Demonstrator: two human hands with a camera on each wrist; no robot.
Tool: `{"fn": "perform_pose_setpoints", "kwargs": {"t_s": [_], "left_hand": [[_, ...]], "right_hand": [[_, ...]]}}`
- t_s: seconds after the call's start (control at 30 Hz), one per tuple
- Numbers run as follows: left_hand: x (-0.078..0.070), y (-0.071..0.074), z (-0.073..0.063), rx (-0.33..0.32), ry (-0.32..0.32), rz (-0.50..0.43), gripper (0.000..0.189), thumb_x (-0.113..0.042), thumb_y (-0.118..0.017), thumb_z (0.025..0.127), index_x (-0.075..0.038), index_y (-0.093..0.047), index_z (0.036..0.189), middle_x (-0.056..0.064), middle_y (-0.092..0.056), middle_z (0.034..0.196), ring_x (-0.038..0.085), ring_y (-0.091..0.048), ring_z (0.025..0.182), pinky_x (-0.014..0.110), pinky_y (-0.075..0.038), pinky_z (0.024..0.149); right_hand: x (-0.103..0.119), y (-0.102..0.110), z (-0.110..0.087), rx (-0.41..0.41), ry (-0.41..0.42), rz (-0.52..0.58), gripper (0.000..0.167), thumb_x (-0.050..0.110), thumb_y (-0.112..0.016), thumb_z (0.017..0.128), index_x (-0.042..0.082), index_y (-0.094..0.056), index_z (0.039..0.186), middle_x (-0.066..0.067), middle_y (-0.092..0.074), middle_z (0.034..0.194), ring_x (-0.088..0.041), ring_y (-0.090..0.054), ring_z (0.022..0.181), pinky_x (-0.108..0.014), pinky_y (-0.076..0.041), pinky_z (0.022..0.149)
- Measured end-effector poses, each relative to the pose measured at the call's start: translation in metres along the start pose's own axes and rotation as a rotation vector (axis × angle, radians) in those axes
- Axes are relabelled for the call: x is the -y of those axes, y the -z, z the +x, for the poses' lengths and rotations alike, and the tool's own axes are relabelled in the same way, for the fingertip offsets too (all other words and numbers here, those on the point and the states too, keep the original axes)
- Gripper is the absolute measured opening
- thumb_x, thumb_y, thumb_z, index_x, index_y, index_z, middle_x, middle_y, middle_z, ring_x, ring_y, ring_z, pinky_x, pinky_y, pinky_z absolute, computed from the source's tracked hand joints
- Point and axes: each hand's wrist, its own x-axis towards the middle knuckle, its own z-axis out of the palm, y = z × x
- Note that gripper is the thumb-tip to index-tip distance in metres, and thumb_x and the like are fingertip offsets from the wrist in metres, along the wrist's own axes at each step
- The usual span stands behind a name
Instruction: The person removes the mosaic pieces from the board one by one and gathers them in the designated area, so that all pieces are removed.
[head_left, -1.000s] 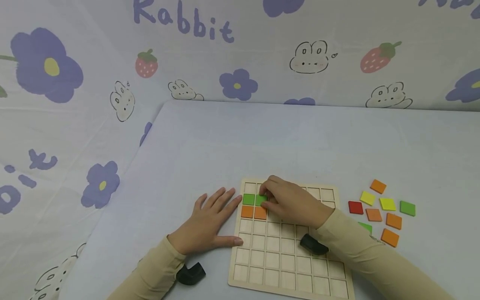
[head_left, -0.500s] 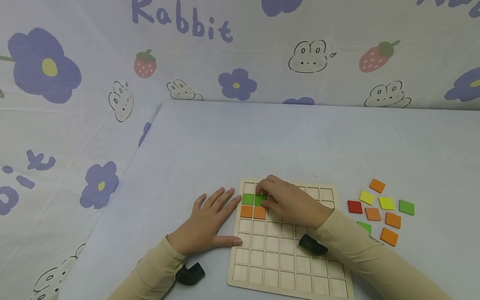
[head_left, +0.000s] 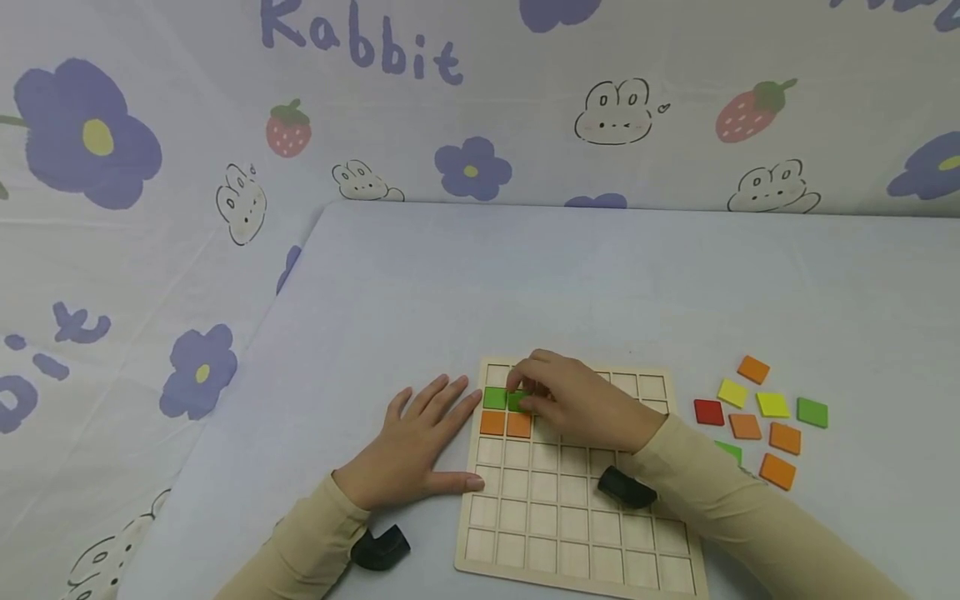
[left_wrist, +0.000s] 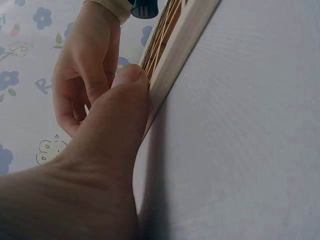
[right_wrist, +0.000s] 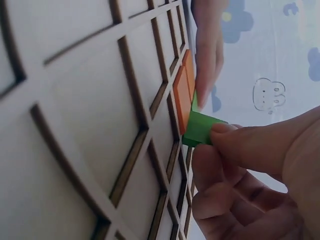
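A wooden grid board [head_left: 528,517] lies on the table. My right hand [head_left: 581,400] is over its upper left part, pinching a green square tile [right_wrist: 201,127] between thumb and fingers. In the right wrist view that tile sits tilted, one edge down at the grid beside the orange tiles [right_wrist: 181,97]. Another green tile [head_left: 494,397] fills the cell to its left, and two orange tiles [head_left: 518,425] lie in the row below. My left hand [head_left: 412,450] rests with spread fingers on the table at the board's left edge, thumb tip touching the frame.
Right of the board lie several loose tiles: a red tile [head_left: 708,412], a yellow tile [head_left: 772,405], a green tile [head_left: 812,412] and an orange tile [head_left: 777,472] among them. One more green tile [head_left: 729,452] is partly behind the right sleeve [head_left: 720,492].
The fingertips of my right hand have shifted slightly left over the green tile, which now looks darker and more tilted. The left hand stays in place.
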Motion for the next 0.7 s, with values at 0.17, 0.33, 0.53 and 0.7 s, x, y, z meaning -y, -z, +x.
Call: {"fn": "perform_pose_setpoints", "kwargs": {"t_s": [0.17,0.33,0.53,0.7], "left_hand": [[0.001,-0.001,0.000,-0.012,-0.001,0.007,0.096,-0.074,-0.047,0.084,-0.021,-0.013,0.155,0.005,-0.014,0.161,0.028,-0.010,0.148,0.062,-0.011,0.109],[0.001,-0.002,0.001,0.001,0.013,0.007,0.097,-0.075,-0.048,0.083,-0.023,-0.011,0.156,0.004,-0.012,0.161,0.026,-0.007,0.148,0.062,-0.009,0.110],[0.002,-0.002,0.001,-0.023,-0.010,0.007,0.097,-0.073,-0.050,0.083,-0.020,-0.013,0.156,0.006,-0.014,0.161,0.029,-0.009,0.148,0.063,-0.010,0.109],[0.002,-0.002,0.001,-0.018,-0.010,0.010,0.097,-0.073,-0.050,0.083,-0.020,-0.013,0.156,0.006,-0.014,0.161,0.029,-0.009,0.148,0.063,-0.011,0.109]], "right_hand": [[-0.001,0.007,-0.004,-0.016,-0.016,0.049,0.017,0.011,-0.065,0.092,0.016,-0.061,0.108,0.007,-0.059,0.099,-0.008,-0.055,0.086,-0.028,-0.048,0.075],[-0.009,0.023,-0.011,-0.061,-0.023,0.024,0.018,0.012,-0.066,0.091,0.017,-0.062,0.108,0.008,-0.059,0.099,-0.008,-0.054,0.085,-0.027,-0.048,0.072],[-0.024,0.050,-0.031,-0.101,-0.080,-0.011,0.017,0.014,-0.063,0.093,0.018,-0.061,0.110,0.007,-0.060,0.099,-0.009,-0.054,0.085,-0.027,-0.047,0.070],[-0.040,0.072,-0.055,-0.153,-0.125,-0.052,0.017,0.013,-0.064,0.092,0.018,-0.061,0.108,0.007,-0.060,0.096,-0.010,-0.054,0.081,-0.025,-0.046,0.065]]}}
